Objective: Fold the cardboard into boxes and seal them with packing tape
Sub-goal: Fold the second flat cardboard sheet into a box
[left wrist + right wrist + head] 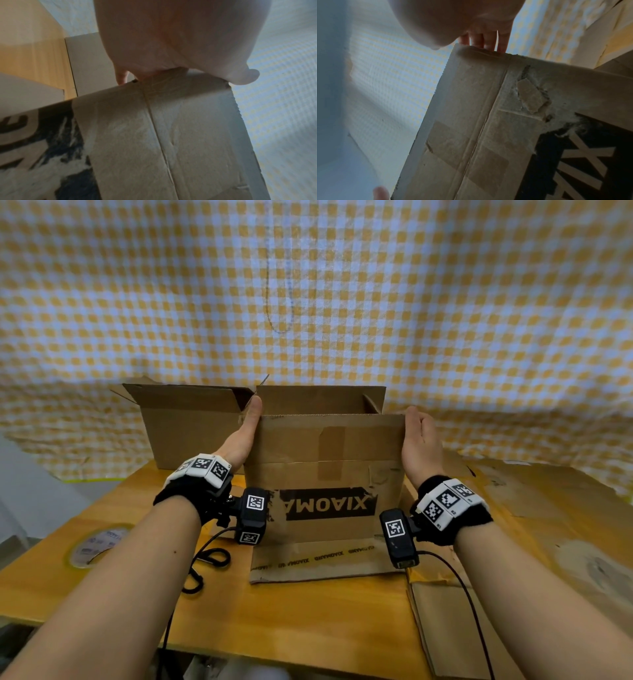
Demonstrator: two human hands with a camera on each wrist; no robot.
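While the left hand point(245, 433) grips the upper left corner of a printed cardboard box point(329, 474) and the right hand point(419, 440) grips its upper right corner, the two hands stand apart, one at each end of the raised near flap, at the centre of the head view. The left thumb lies along the flap's side edge; the right wrist view shows fingers point(488, 40) curled over the top edge behind the board. The box stands on the wooden counter point(308, 611) with its mouth open upward and its long axis running left to right across the frame. Its black logo panel faces the camera and reads upside down, and a strip of old tape point(331, 453) runs vertically over the flap's crease. The lower flap lies flat on the counter toward the bottom of the frame.

The box's inside and far wall are mostly hidden behind the raised flap. A second open box point(191, 426) stands just behind and to the left, partly covered by the left hand. A tape roll point(94, 544) at the left edge is blurred, its label unreadable. Flattened cardboard point(513, 542) at lower right is cut off by the frame and by the right forearm. A yellow-checked cloth point(308, 285) fills the upper frame. Both wrist views are dim and soft.
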